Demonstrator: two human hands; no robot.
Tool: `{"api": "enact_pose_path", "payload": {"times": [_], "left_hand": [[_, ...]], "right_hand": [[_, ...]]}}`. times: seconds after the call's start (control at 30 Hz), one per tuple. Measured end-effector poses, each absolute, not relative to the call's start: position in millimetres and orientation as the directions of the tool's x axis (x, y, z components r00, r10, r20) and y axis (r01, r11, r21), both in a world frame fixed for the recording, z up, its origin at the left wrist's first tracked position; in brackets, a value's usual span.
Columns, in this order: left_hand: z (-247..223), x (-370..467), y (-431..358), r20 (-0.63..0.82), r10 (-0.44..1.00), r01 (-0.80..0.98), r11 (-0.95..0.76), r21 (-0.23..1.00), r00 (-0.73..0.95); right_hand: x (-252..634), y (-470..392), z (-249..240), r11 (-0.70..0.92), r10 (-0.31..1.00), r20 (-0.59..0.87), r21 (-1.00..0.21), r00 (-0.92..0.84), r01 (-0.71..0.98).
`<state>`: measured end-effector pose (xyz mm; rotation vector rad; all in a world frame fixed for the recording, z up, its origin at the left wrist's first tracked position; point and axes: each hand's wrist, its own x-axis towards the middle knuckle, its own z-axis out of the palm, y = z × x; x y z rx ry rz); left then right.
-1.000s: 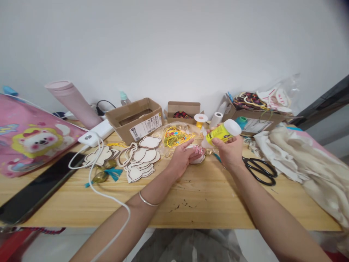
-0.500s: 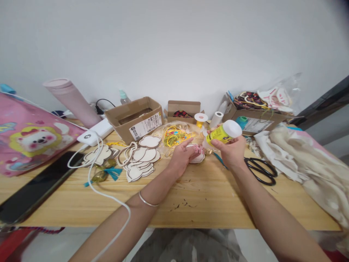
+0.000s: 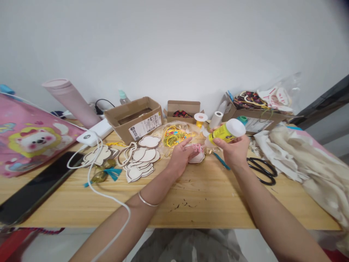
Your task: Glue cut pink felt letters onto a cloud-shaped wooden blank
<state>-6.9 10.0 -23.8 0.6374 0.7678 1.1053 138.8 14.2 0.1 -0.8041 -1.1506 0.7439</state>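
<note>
Two bare hands work over the middle of a wooden bench [image 3: 207,207], between its front and back edges. The right hand [image 3: 235,151] grips a yellow-labelled bottle [image 3: 227,132], tilted with its white base up toward the bench's back right corner and its narrow end down toward the left hand [image 3: 179,157]. That hand pinches a small pink piece [image 3: 198,147] just over a white cutout [image 3: 196,158]; whether it also holds the cutout is hard to tell. More pale cutouts [image 3: 146,154] lie to its left, with yellow cords [image 3: 174,136] behind. Black-handled scissors [image 3: 263,171] and crumpled cloth [image 3: 302,156] lie toward the right edge, a phone [image 3: 38,187] near the front left corner. Cardboard boxes [image 3: 144,125] line the back edge.
</note>
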Motion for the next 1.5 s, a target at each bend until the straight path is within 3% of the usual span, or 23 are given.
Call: {"api": "enact_pose_path", "payload": {"times": [0.27, 1.13, 1.5], "left_hand": [[-21.4, -4.2, 7.7, -0.25, 0.932, -0.515, 0.354, 0.781, 0.262], [-16.8, -2.2, 5.3, -0.251, 0.925, -0.507, 0.367, 0.78, 0.283], [-17.6, -3.4, 4.7, -0.243, 0.926, -0.517, 0.365, 0.774, 0.29]], "right_hand": [[129.0, 14.4, -3.1, 0.525, 0.845, 0.488, -0.833, 0.218, -0.173], [132.8, 16.9, -5.0, 0.54, 0.83, 0.514, -0.838, 0.219, -0.078], [133.8, 14.5, -4.1, 0.486, 0.872, 0.465, -0.862, 0.156, -0.148]]}}
